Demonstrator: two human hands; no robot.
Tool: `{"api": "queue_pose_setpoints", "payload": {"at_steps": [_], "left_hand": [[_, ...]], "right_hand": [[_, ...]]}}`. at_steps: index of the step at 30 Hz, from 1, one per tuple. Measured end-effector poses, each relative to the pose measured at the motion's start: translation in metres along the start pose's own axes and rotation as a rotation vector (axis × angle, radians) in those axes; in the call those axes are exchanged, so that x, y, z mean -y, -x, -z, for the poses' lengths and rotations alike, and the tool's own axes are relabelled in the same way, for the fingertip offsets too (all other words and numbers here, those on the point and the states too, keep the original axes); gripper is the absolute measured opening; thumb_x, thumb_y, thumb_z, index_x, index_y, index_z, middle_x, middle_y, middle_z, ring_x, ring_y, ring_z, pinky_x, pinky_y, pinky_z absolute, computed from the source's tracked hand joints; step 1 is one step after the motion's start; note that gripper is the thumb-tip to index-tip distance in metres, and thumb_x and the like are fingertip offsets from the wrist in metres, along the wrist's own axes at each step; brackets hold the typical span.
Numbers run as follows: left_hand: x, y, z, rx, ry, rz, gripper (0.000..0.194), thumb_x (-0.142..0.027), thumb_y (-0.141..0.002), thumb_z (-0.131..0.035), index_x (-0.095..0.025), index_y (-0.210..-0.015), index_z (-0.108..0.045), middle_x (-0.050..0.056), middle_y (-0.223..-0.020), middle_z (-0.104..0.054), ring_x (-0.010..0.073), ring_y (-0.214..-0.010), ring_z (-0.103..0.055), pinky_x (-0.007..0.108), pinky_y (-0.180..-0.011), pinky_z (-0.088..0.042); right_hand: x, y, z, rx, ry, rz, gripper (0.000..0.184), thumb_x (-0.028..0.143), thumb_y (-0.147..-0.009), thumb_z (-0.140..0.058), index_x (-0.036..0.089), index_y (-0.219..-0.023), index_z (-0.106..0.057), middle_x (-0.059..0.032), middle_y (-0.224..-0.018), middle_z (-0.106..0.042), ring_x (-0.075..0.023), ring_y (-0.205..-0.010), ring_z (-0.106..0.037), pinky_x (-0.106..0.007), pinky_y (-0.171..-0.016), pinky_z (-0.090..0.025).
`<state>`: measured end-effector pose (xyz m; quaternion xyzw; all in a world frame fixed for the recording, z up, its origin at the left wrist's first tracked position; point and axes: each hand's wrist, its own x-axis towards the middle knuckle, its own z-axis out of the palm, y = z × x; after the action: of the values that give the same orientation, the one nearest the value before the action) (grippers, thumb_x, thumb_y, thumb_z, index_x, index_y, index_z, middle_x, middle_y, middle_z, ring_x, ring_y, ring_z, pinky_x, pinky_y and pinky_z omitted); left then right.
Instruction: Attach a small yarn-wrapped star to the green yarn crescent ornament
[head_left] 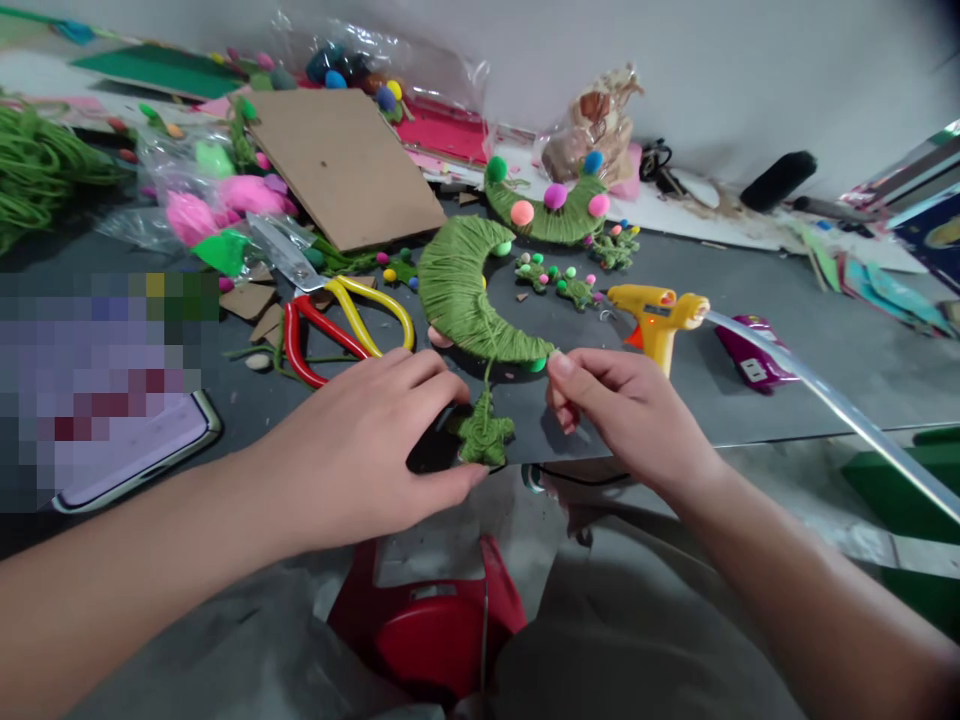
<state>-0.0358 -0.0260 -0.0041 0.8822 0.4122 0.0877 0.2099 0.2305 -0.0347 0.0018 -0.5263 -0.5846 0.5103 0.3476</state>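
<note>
A green yarn-wrapped crescent [457, 285] with pompoms along its inner and under edges lies at the middle of the table. From it hangs a small green yarn star [486, 432] on a strand, near the table's front edge. My left hand [367, 440] is beside the star, thumb and fingers apart on either side of it; whether the fingertips touch it is unclear. With thumb and forefinger closed, my right hand [630, 405] pinches the crescent's right tip. Behind lies a second crescent [555, 215] with coloured pompoms, near small decorated stars [577, 290].
Scissors [330, 300] with red and yellow handles lie left of the crescent. A yellow glue gun [656, 312] with a long glue stick stands right, before a purple object [756, 355]. Cardboard [352, 170], green yarn [45, 170] and a phone [142, 450] surround the workspace; a red stool [431, 640] is below.
</note>
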Motion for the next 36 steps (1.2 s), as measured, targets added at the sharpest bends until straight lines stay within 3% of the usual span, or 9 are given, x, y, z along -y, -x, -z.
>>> {"api": "queue_pose_setpoints", "payload": {"at_steps": [3, 8, 12, 14, 19, 22, 26, 31, 36], "left_hand": [[-0.001, -0.001, 0.000, 0.029, -0.040, -0.002, 0.051, -0.065, -0.094, -0.068, -0.020, -0.118, -0.071, 0.014, -0.117, -0.072, 0.0394, -0.111, -0.070, 0.057, -0.093, -0.056], [-0.003, -0.003, 0.000, 0.058, -0.047, 0.005, 0.035, -0.052, -0.096, -0.068, -0.020, -0.108, -0.070, 0.013, -0.110, -0.071, 0.0374, -0.103, -0.070, 0.056, -0.086, -0.057], [-0.005, -0.003, -0.002, 0.036, -0.038, 0.001, 0.025, -0.047, -0.095, -0.070, -0.022, -0.101, -0.068, 0.010, -0.104, -0.070, 0.0346, -0.099, -0.070, 0.050, -0.080, -0.057], [-0.006, -0.002, -0.003, -0.001, -0.016, -0.007, 0.023, -0.046, -0.094, -0.071, -0.024, -0.098, -0.067, 0.009, -0.102, -0.070, 0.0332, -0.097, -0.071, 0.047, -0.077, -0.056], [-0.008, -0.002, -0.005, -0.046, 0.060, 0.010, 0.029, -0.053, -0.096, -0.070, -0.026, -0.106, -0.067, 0.010, -0.111, -0.072, 0.0331, -0.101, -0.073, 0.046, -0.077, -0.058], [-0.010, -0.002, -0.003, -0.037, 0.134, 0.047, 0.033, -0.055, -0.098, -0.069, -0.026, -0.113, -0.068, 0.011, -0.119, -0.073, 0.0322, -0.106, -0.074, 0.045, -0.082, -0.060], [-0.010, -0.002, -0.001, -0.023, 0.227, 0.093, 0.041, -0.062, -0.099, -0.068, -0.025, -0.117, -0.069, 0.011, -0.125, -0.073, 0.0324, -0.111, -0.073, 0.046, -0.087, -0.060], [-0.008, -0.001, -0.001, -0.011, 0.281, 0.118, 0.045, -0.066, -0.100, -0.067, -0.027, -0.123, -0.069, 0.010, -0.125, -0.075, 0.0306, -0.112, -0.074, 0.044, -0.088, -0.061], [-0.011, -0.006, -0.003, -0.023, 0.268, 0.128, 0.047, -0.066, -0.097, -0.070, -0.026, -0.122, -0.069, 0.011, -0.127, -0.074, 0.0335, -0.113, -0.074, 0.049, -0.092, -0.061]], "right_hand": [[0.001, -0.001, -0.001, -0.039, 0.124, 0.035, 0.049, 0.058, -0.094, -0.083, 0.019, -0.070, -0.066, 0.0005, -0.066, -0.063, -0.0117, -0.062, -0.053, -0.026, -0.058, -0.044], [0.000, -0.002, -0.001, -0.022, 0.223, 0.095, 0.031, 0.047, -0.095, -0.084, 0.018, -0.087, -0.076, -0.0013, -0.079, -0.072, -0.0133, -0.070, -0.058, -0.026, -0.064, -0.046], [-0.002, -0.002, 0.002, -0.039, 0.256, 0.048, 0.058, 0.064, -0.091, -0.083, 0.019, -0.062, -0.059, 0.0033, -0.059, -0.051, -0.0106, -0.058, -0.040, -0.027, -0.053, -0.033], [-0.005, -0.003, 0.004, -0.044, 0.266, 0.043, 0.063, 0.068, -0.092, -0.080, 0.020, -0.060, -0.055, 0.0040, -0.057, -0.047, -0.0102, -0.058, -0.036, -0.028, -0.052, -0.029], [-0.008, -0.003, 0.010, 0.018, 0.320, 0.016, 0.048, 0.062, -0.096, -0.078, 0.019, -0.077, -0.070, 0.0011, -0.067, -0.062, -0.0121, -0.061, -0.048, -0.027, -0.055, -0.039], [-0.005, 0.001, 0.010, 0.094, 0.402, 0.069, 0.035, 0.054, -0.095, -0.082, 0.019, -0.096, -0.080, -0.0031, -0.088, -0.075, -0.0152, -0.074, -0.063, -0.028, -0.067, -0.052], [-0.002, 0.006, 0.009, 0.168, 0.458, 0.198, 0.048, 0.049, -0.083, -0.095, 0.022, -0.120, -0.080, -0.0046, -0.107, -0.078, -0.0183, -0.091, -0.070, -0.032, -0.082, -0.059], [-0.001, 0.009, 0.006, 0.127, 0.457, 0.282, 0.042, 0.050, -0.087, -0.093, 0.021, -0.116, -0.080, -0.0051, -0.107, -0.079, -0.0190, -0.094, -0.072, -0.032, -0.085, -0.060], [-0.004, 0.010, 0.009, 0.121, 0.532, 0.375, 0.042, 0.047, -0.089, -0.092, 0.019, -0.118, -0.081, -0.0069, -0.108, -0.078, -0.0197, -0.095, -0.074, -0.033, -0.086, -0.060]]}}
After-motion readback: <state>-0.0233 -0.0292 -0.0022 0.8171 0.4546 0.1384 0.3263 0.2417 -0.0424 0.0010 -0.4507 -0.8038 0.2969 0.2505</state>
